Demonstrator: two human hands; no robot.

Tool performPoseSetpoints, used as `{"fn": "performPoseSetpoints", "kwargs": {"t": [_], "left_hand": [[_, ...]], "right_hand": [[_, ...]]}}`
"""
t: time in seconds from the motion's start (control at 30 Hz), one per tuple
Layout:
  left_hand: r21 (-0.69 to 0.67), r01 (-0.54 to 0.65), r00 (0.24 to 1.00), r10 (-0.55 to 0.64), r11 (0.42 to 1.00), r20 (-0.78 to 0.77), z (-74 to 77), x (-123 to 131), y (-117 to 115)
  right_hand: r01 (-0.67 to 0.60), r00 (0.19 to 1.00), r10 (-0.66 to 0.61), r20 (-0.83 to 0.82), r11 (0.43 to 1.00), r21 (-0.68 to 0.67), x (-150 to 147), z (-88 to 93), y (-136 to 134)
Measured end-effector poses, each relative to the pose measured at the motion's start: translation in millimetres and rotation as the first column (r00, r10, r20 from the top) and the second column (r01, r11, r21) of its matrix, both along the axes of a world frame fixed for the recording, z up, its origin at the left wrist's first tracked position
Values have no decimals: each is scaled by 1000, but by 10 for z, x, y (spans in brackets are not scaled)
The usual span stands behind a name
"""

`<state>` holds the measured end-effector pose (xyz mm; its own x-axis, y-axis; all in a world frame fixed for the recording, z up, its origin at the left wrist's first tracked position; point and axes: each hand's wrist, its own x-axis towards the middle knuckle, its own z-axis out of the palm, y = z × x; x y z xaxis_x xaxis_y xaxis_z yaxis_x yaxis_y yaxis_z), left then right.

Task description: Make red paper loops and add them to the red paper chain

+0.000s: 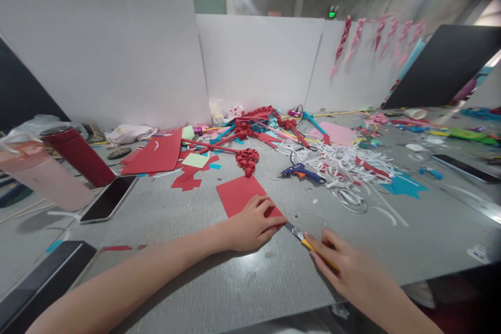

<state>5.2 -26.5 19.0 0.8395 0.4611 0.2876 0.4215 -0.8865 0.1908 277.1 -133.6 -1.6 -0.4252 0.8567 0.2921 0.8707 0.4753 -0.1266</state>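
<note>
A square sheet of red paper lies flat on the grey table. My left hand rests on its near corner, fingers stretched out and pressing it down. In my right hand is a yellow utility knife, gripped by its handle, with the metal blade out. The blade's tip is close to my left fingertips at the paper's right corner; whether it touches the paper I cannot tell. Just beyond the sheet sits a red curled-paper flower on a stick.
A blue glue gun lies right of the sheet, before a heap of white paper strips. At left stand a red flask and a pink bottle beside a phone. White panels rise behind.
</note>
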Motion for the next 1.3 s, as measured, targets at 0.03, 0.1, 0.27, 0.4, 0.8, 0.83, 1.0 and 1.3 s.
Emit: {"fn": "performPoseSetpoints", "kwargs": {"t": [0.03, 0.1, 0.27, 0.4, 0.8, 0.83, 1.0, 1.3], "left_hand": [[-5, -4, 1000, 4, 1000, 1, 1, 0, -2], [-18, -17, 1000, 17, 1000, 3, 0, 0, -6], [-16, -30, 1000, 30, 999, 10, -33, -3, 1], [-9, -20, 1000, 20, 1000, 2, -43, -17, 17], [-45, -26, 1000, 26, 999, 0, -96, -31, 30], [-51, -32, 999, 32, 998, 2, -101, -32, 29], [-52, -27, 1000, 27, 998, -6, -88, -29, 21], [-21, -29, 999, 29, 999, -26, -3, -34, 41]], "right_hand": [[-3, 1000, 3, -3, 1000, -1, -12, 7, 19], [-15, 1000, 15, -17, 1000, 7, -31, 30, 54], [-37, 998, 38, -56, 999, 33, 2, 85, 59], [-44, 997, 45, -66, 999, 16, 36, 65, 10], [11, 999, -10, -40, 999, 38, -68, -52, 10], [19, 999, -18, -28, 999, 29, -71, -63, 5], [137, 991, -137, -8, 988, 77, 28, -91, 40], [152, 982, -138, -133, 983, 102, 138, 66, 42]]}}
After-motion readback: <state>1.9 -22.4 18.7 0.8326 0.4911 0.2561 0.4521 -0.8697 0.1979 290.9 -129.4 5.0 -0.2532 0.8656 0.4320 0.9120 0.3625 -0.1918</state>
